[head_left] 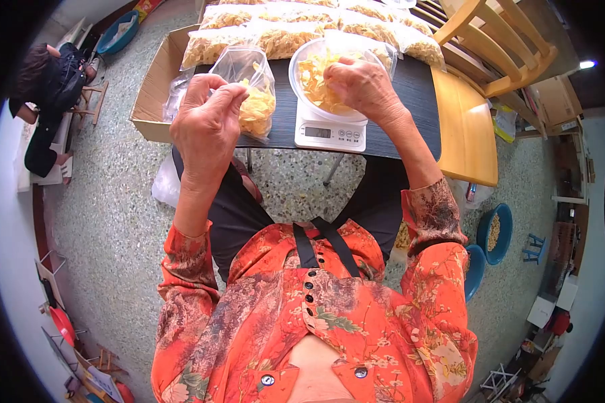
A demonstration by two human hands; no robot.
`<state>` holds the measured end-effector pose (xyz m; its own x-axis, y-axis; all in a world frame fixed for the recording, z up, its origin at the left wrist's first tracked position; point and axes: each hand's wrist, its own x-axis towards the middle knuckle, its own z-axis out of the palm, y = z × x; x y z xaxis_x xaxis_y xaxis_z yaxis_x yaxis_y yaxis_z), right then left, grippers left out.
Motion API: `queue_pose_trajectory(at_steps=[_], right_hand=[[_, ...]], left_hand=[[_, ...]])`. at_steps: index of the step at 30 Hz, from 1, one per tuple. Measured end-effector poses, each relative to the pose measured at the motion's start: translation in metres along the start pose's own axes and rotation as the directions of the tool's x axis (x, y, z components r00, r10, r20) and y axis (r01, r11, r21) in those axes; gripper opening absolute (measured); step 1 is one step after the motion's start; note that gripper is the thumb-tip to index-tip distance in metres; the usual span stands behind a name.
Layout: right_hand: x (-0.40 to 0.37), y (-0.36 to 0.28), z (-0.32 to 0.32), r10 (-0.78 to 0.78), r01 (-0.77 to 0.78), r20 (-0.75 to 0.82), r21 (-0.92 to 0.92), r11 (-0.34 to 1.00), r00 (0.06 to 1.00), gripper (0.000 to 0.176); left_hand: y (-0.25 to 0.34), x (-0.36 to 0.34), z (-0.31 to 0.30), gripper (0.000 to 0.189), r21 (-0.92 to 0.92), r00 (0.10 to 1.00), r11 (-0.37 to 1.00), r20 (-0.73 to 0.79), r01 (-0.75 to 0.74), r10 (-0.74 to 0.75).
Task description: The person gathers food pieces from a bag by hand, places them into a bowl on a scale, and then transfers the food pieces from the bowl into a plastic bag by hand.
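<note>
My left hand [208, 124] is closed, thumb and fingertips pinched together, in front of the left side of a clear plastic bag [261, 74]. What the pinch holds, if anything, is too small to make out. The bag stands open-topped on the dark table, partly filled with yellow dried slices [255, 113]. At the right, a clear round bowl [296, 79] of the same slices rests on a white digital scale [331, 134] with a lit display. My right hand [366, 87] reaches over the bowl's right rim, its curled fingers closed on slices inside.
Several filled bags [282, 41] line the back of the table [410, 101]. A cardboard box [156, 87] adjoins its left side, a wooden chair [470, 127] its right. Blue basins [496, 235] stand on the floor at right; another person [57, 87] sits far left.
</note>
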<state>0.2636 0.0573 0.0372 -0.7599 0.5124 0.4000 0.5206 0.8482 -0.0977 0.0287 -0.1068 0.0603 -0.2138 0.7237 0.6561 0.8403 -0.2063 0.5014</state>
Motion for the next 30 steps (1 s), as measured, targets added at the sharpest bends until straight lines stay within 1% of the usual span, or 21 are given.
queue_pose_trajectory(at_steps=[1,3,5,7,8,9,11,12,13,15,16,18,20,21,22,24,25,27,28,29,30], right_hand=[[-0.001,0.002,-0.003,-0.001,0.001,-0.001,-0.002,1.000,1.000,0.012],[-0.002,0.007,-0.009,0.087,-0.071,-0.096,0.160,0.985,0.992,0.010],[-0.004,0.012,-0.012,0.110,-0.086,-0.115,0.194,0.977,0.987,0.010],[-0.005,0.013,-0.018,0.332,-0.292,-0.028,0.410,0.864,0.943,0.013],[-0.005,0.015,-0.019,0.356,-0.290,-0.057,0.468,0.835,0.933,0.016],[-0.006,0.017,-0.021,0.357,-0.290,-0.060,0.466,0.836,0.932,0.016],[-0.007,0.021,-0.024,0.424,-0.369,0.042,0.575,0.730,0.905,0.020],[-0.006,0.023,-0.022,0.410,-0.327,0.008,0.616,0.717,0.912,0.023],[-0.007,0.025,-0.023,0.410,-0.326,0.006,0.616,0.717,0.912,0.023],[-0.009,0.029,-0.024,0.499,-0.394,0.133,0.793,0.464,0.856,0.028],[-0.009,0.030,-0.024,0.500,-0.392,0.131,0.794,0.464,0.856,0.028],[-0.009,0.030,-0.024,0.480,-0.339,0.152,0.881,0.331,0.864,0.030],[-0.007,0.031,-0.028,0.467,-0.343,0.172,0.887,0.310,0.867,0.031],[-0.007,0.029,-0.030,0.452,-0.348,0.194,0.893,0.286,0.870,0.032],[-0.006,0.026,-0.029,0.452,-0.348,0.195,0.893,0.285,0.871,0.032],[-0.004,0.021,-0.029,0.490,-0.445,0.217,0.794,0.415,0.844,0.032],[-0.003,0.022,-0.031,0.488,-0.444,0.216,0.793,0.418,0.845,0.032],[-0.003,0.021,-0.034,0.493,-0.367,0.213,0.899,0.238,0.843,0.033],[-0.002,0.018,-0.038,0.542,-0.399,0.245,0.898,0.186,0.804,0.030],[-0.002,0.020,-0.037,0.542,-0.399,0.245,0.898,0.186,0.804,0.030],[-0.001,0.022,-0.037,0.553,-0.372,0.255,0.922,0.108,0.793,0.029]], left_hand=[[0.002,0.001,-0.002,0.013,0.037,1.000,0.999,-0.015,-0.025,0.026],[0.004,0.003,-0.003,0.015,0.074,0.998,0.996,-0.032,-0.052,0.054],[0.006,0.002,-0.003,0.013,0.089,0.997,0.993,0.000,-0.082,0.082],[0.008,0.001,0.000,0.012,0.057,0.998,0.996,0.005,-0.068,0.068],[0.009,0.000,0.001,0.011,0.028,0.999,0.998,0.013,-0.049,0.048],[0.010,0.001,0.002,0.011,0.026,0.999,0.998,0.012,-0.052,0.051],[0.011,0.000,0.002,0.010,-0.004,0.998,0.999,0.015,-0.053,0.053],[0.011,0.000,0.003,0.010,-0.003,0.998,0.999,0.015,-0.054,0.054],[0.011,0.000,0.003,0.010,-0.011,0.999,0.999,0.007,-0.053,0.053],[0.011,0.002,0.003,0.010,-0.017,0.999,0.998,-0.002,-0.054,0.054],[0.011,0.002,0.003,0.011,-0.034,0.999,0.999,-0.006,-0.031,0.031],[0.009,0.003,0.003,0.011,-0.053,1.000,0.999,-0.010,-0.011,0.011],[0.007,0.004,0.005,0.012,-0.057,0.997,0.998,-0.077,-0.036,0.031],[0.007,0.004,0.006,0.012,-0.057,0.997,0.998,-0.077,-0.035,0.031],[0.007,0.004,0.006,0.012,-0.062,0.998,0.998,-0.067,-0.020,0.016],[0.006,0.005,0.007,0.012,-0.069,0.998,0.998,-0.058,-0.011,0.007],[0.005,0.005,0.008,0.011,-0.076,0.998,0.997,-0.060,-0.016,0.012],[0.003,0.003,0.008,0.011,-0.080,0.998,0.997,-0.062,-0.018,0.013],[0.003,0.003,0.008,0.011,-0.086,0.998,0.996,-0.063,-0.021,0.015],[0.003,0.003,0.008,0.011,-0.095,0.998,0.995,-0.062,-0.024,0.018],[0.002,0.003,0.008,0.011,-0.096,0.998,0.995,-0.061,-0.023,0.017]])
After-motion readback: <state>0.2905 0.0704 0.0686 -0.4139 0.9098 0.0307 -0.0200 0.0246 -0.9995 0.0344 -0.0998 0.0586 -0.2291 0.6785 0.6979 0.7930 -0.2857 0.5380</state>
